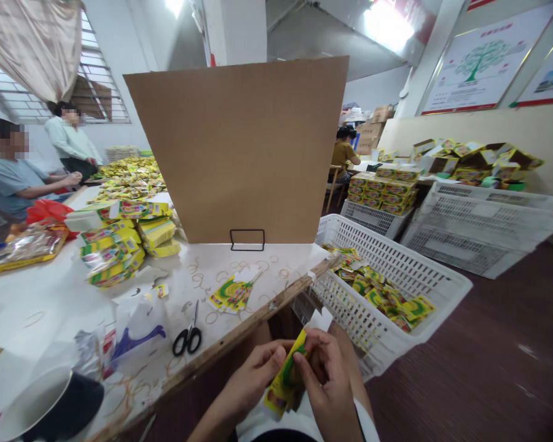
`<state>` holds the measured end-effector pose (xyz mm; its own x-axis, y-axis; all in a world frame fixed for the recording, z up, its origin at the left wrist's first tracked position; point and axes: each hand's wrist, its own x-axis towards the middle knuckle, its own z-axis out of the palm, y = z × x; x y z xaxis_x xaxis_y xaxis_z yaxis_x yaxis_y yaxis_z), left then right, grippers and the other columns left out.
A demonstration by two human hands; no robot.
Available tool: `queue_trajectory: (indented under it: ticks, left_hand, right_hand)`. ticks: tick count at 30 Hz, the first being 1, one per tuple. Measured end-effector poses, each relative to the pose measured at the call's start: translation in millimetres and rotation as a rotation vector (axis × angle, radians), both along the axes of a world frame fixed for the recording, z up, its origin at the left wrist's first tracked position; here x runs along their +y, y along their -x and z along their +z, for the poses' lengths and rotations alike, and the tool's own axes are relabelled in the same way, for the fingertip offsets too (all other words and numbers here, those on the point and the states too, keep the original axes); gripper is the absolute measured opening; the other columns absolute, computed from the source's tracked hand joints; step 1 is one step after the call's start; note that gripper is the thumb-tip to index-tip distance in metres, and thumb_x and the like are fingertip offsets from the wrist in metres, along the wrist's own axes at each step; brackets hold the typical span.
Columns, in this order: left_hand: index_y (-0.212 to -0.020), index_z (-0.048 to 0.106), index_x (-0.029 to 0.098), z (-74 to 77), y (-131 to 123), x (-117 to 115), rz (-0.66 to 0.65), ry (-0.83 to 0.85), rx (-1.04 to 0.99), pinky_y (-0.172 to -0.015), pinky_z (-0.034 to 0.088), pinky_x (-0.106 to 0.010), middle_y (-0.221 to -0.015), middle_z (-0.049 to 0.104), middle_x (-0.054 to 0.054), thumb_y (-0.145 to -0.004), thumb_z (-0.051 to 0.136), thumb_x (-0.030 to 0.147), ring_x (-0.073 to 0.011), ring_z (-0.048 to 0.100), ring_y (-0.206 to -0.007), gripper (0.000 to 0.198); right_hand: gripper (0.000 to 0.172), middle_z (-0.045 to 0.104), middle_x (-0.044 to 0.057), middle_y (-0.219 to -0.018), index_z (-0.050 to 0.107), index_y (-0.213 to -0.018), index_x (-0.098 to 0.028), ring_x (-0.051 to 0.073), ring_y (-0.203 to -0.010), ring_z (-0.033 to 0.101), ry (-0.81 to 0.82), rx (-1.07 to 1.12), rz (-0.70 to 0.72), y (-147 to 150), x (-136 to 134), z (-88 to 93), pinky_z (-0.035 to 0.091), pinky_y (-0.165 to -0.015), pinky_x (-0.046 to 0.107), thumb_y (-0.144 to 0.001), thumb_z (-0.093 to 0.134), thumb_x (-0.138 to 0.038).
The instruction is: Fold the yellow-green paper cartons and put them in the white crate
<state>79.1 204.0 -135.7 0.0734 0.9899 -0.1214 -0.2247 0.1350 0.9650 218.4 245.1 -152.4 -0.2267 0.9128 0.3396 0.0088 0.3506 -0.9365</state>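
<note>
Between my two hands, over my lap, is a yellow and green printed carton (284,382) with white end flaps standing up at its top. My left hand (263,368) pinches its left edge with thumb and fingers. My right hand (325,371) grips the other side near the flaps, thumb across the front. On the table just ahead lies a small fanned pile of flat cartons (234,293) of the same print. Black-handled scissors (188,337) rest to its left, near the table's wooden edge.
A white plastic crate (396,261) with many cartons stands at right. A tall cardboard sheet (239,153) rises behind a black wire stand (247,240). Rubber bands lie scattered over the table (179,264). Bundled cartons (113,252) and a dark mug (64,405) are at left. Other people sit and stand farther off.
</note>
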Motion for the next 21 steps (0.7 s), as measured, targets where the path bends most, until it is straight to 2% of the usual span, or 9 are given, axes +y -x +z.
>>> queue_trajectory:
  ticks: [3, 6, 8, 10, 12, 13, 17, 21]
  left_hand:
    - [-0.093, 0.071, 0.014, -2.8, -7, -3, -0.039, 0.165, -0.290, -0.069, 0.045, -0.025, -0.074, 0.065, -0.005, -0.072, 0.068, 0.052, -0.0146, 0.059, -0.067, 0.044]
    - [-0.094, 0.071, 0.011, -0.6, -15, 0, -0.063, 0.165, -0.423, -0.071, 0.045, -0.025, -0.073, 0.066, -0.007, -0.070, 0.074, 0.042, -0.0138, 0.060, -0.065, 0.040]
    - [-0.090, 0.070, 0.009, -1.7, -18, 3, 0.040, 0.181, -0.436, -0.068, 0.046, -0.025, -0.072, 0.068, -0.008, -0.065, 0.078, 0.040, -0.0146, 0.061, -0.063, 0.040]
    - [-0.086, 0.068, 0.010, -6.0, -20, 5, 0.209, 0.232, -0.412, -0.062, 0.047, -0.027, -0.071, 0.069, -0.008, -0.057, 0.083, 0.038, -0.0167, 0.062, -0.060, 0.043]
    - [-0.089, 0.066, 0.011, -10.2, -21, 6, 0.313, 0.272, -0.399, -0.058, 0.048, -0.029, -0.073, 0.070, -0.009, -0.053, 0.085, 0.039, -0.0200, 0.064, -0.059, 0.050]
    - [-0.093, 0.065, 0.010, -10.7, -22, 7, 0.323, 0.277, -0.410, -0.059, 0.049, -0.030, -0.076, 0.071, -0.010, -0.054, 0.084, 0.042, -0.0221, 0.066, -0.062, 0.054]
    - [-0.105, 0.065, 0.008, 0.9, -26, 8, 0.203, 0.300, -0.593, -0.070, 0.052, -0.035, -0.082, 0.072, -0.014, -0.069, 0.066, 0.061, -0.0278, 0.068, -0.079, 0.064]
    - [-0.112, 0.064, 0.008, 13.2, -25, 8, 0.130, 0.311, -0.664, -0.078, 0.052, -0.037, -0.086, 0.072, -0.014, -0.076, 0.060, 0.059, -0.0278, 0.068, -0.085, 0.062]
  right_hand:
    - [0.025, 0.053, 0.001, -0.079, 0.050, -0.108, -0.020, 0.014, -0.064, 0.055, -0.010, 0.036, 0.001, 0, -2, 2.9, 0.049, -0.060, 0.024, -0.087, 0.056, -0.030]
    - [0.021, 0.053, 0.000, -0.077, 0.052, -0.104, -0.021, 0.013, -0.061, 0.053, -0.039, 0.048, -0.015, -2, -1, 6.2, 0.048, -0.056, 0.022, -0.086, 0.057, -0.029]
    - [0.022, 0.051, -0.001, -0.077, 0.051, -0.106, -0.022, 0.012, -0.058, 0.050, -0.034, 0.068, -0.053, -4, 0, 7.1, 0.047, -0.054, 0.021, -0.086, 0.057, -0.029]
    - [0.031, 0.050, -0.001, -0.077, 0.049, -0.113, -0.023, 0.012, -0.060, 0.049, -0.007, 0.089, -0.111, -4, 0, 5.6, 0.047, -0.055, 0.021, -0.085, 0.059, -0.030]
    - [0.039, 0.051, 0.000, -0.079, 0.047, -0.118, -0.022, 0.013, -0.063, 0.051, 0.049, 0.090, -0.100, -1, -1, 1.4, 0.050, -0.058, 0.023, -0.083, 0.061, -0.032]
    - [0.040, 0.054, 0.002, -0.083, 0.047, -0.120, -0.022, 0.014, -0.067, 0.054, 0.093, 0.097, -0.064, 2, -1, -1.2, 0.051, -0.061, 0.024, -0.083, 0.061, -0.034]
    - [0.034, 0.061, 0.009, -0.104, 0.051, -0.115, -0.019, 0.019, -0.085, 0.062, 0.222, 0.151, 0.093, 7, -1, -10.0, 0.054, -0.074, 0.029, -0.087, 0.054, -0.039]
    - [0.028, 0.063, 0.011, -0.108, 0.058, -0.110, -0.018, 0.022, -0.095, 0.062, 0.143, 0.072, 0.097, 3, 4, -11.5, 0.052, -0.083, 0.030, -0.088, 0.054, -0.035]
